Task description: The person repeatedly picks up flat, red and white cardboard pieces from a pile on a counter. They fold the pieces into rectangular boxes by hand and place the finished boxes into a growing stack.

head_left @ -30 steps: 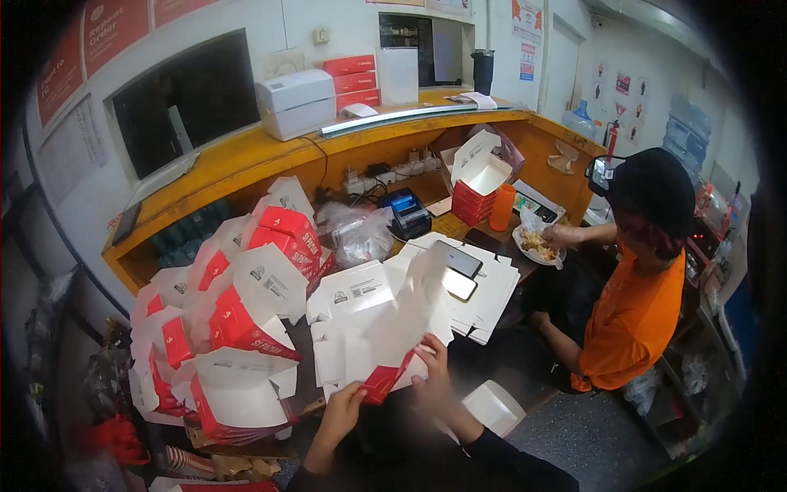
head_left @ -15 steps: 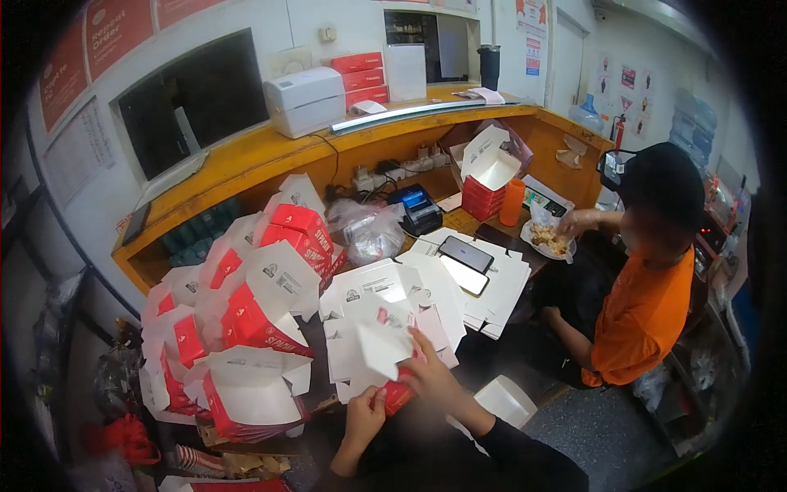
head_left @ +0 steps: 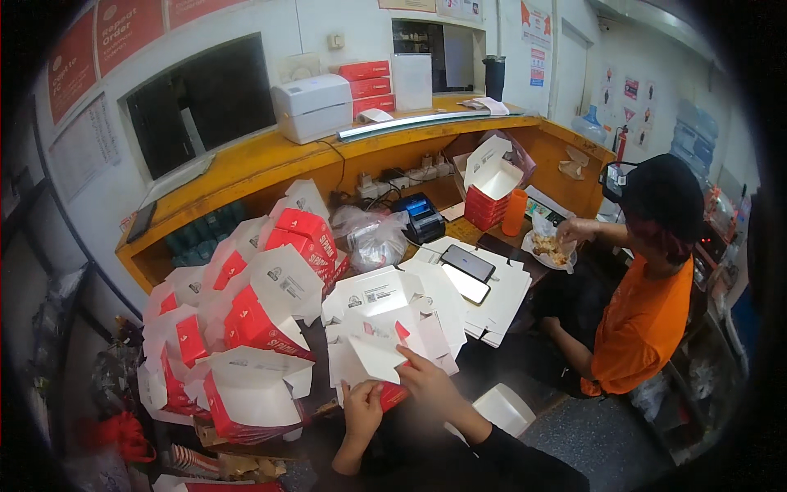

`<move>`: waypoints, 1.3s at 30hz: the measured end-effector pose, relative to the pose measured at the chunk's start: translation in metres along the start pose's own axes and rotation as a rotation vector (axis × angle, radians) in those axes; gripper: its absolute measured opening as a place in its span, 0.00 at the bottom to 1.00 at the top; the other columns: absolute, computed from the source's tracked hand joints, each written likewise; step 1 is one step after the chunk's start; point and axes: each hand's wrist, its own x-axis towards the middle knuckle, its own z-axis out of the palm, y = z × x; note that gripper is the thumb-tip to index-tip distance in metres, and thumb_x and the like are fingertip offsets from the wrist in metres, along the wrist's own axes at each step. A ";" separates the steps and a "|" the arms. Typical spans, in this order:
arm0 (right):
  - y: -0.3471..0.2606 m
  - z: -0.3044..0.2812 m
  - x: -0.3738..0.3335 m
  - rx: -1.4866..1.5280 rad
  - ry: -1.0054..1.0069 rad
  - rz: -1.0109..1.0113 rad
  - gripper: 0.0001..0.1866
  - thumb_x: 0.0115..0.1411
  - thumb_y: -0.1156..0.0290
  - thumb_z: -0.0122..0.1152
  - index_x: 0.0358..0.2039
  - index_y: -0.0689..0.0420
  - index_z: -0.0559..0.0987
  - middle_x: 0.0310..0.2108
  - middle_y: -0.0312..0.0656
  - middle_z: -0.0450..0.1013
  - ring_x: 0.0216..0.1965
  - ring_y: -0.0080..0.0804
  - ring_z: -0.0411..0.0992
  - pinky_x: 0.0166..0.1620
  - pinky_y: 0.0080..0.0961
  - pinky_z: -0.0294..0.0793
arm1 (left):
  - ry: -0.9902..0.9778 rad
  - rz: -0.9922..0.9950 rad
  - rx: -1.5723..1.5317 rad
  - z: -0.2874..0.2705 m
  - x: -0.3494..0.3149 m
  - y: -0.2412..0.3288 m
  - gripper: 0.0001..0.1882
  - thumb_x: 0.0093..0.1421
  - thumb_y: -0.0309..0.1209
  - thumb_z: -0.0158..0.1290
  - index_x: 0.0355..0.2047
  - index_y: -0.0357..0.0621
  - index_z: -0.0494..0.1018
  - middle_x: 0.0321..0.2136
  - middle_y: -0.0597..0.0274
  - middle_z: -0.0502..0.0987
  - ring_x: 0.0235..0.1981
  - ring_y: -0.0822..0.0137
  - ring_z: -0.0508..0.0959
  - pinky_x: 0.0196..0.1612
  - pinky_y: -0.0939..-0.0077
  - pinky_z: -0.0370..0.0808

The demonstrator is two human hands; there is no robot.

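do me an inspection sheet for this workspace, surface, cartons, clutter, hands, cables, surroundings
Surface: largely covered by flat white card sheets and cartons
Job's things: part-folded red-and-white carton at the hands; open cartons massed at left
Clutter: two phones lying on the sheets; clear plastic bag behind
Hands: left hand pinches the carton's near-left edge; right hand touches its right side, grip unclear
Cables: dark cable over the counter's front edge; white plugs below
Surroundings: person in orange shirt at right, hand at food
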 end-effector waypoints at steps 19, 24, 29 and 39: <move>0.002 0.019 -0.018 0.001 0.157 -0.437 0.47 0.30 0.63 0.72 0.54 0.40 0.58 0.54 0.57 0.45 0.57 0.64 0.45 0.55 0.58 0.48 | 0.011 -0.236 -0.762 -0.012 -0.001 0.029 0.15 0.63 0.33 0.40 0.45 0.35 0.64 0.39 0.60 0.71 0.39 0.72 0.70 0.45 0.79 0.66; 0.009 0.019 -0.023 0.063 0.225 -0.506 0.48 0.32 0.61 0.72 0.55 0.42 0.56 0.55 0.56 0.44 0.58 0.61 0.44 0.56 0.54 0.49 | -0.119 -0.200 -0.668 -0.021 -0.006 0.042 0.21 0.63 0.39 0.39 0.48 0.34 0.62 0.43 0.56 0.69 0.43 0.69 0.69 0.48 0.75 0.64; 0.025 -0.003 -0.023 0.446 0.681 -0.147 0.45 0.45 0.49 0.58 0.58 0.56 0.50 0.57 0.49 0.48 0.58 0.45 0.50 0.58 0.38 0.51 | -0.660 0.154 -0.564 -0.032 0.005 0.047 0.43 0.52 0.56 0.46 0.55 0.31 0.52 0.51 0.48 0.63 0.54 0.58 0.62 0.57 0.66 0.52; 0.061 -0.035 -0.031 1.733 0.747 0.480 0.21 0.54 0.59 0.47 0.44 0.59 0.66 0.36 0.45 0.71 0.38 0.36 0.72 0.44 0.34 0.71 | -0.397 0.296 -0.094 -0.021 -0.015 0.034 0.45 0.41 0.30 0.62 0.56 0.35 0.49 0.40 0.54 0.73 0.43 0.54 0.72 0.46 0.66 0.69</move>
